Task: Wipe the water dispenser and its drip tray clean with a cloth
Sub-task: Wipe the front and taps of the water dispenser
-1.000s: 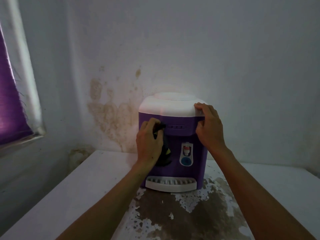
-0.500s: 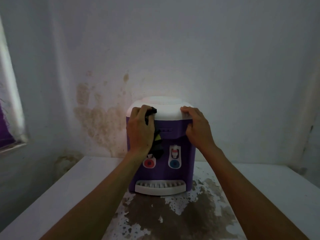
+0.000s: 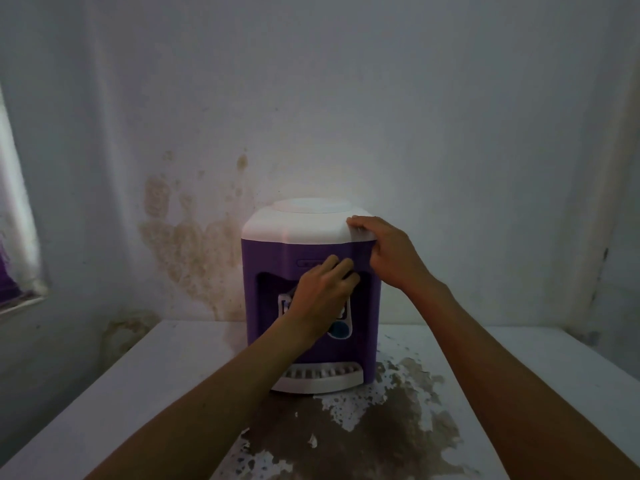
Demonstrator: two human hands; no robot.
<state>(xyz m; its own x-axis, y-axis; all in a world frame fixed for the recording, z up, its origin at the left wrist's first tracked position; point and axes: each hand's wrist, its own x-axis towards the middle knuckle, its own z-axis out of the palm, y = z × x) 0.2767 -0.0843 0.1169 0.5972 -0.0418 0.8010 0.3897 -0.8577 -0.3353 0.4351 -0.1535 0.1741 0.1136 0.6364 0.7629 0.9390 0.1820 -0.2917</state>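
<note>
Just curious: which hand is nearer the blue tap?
Left. The left hand lies over the taps, just above the blue tap; the right hand holds the dispenser's upper corner.

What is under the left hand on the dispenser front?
The left hand covers the taps; a blue button shows below it. The cloth is hidden.

Our left hand (image 3: 323, 294) covers most of the tap recess on the water dispenser (image 3: 270, 268); only part of the blue tap (image 3: 340, 330) shows below it. We cannot make out the cloth: just a dark sliver at the fingers, so the grip is undetermined. The label strip above the recess is too small to read. Our left forearm hides the drip tray's (image 3: 329, 381) left end. The window (image 3: 14, 237) is cut by the left edge.
</note>
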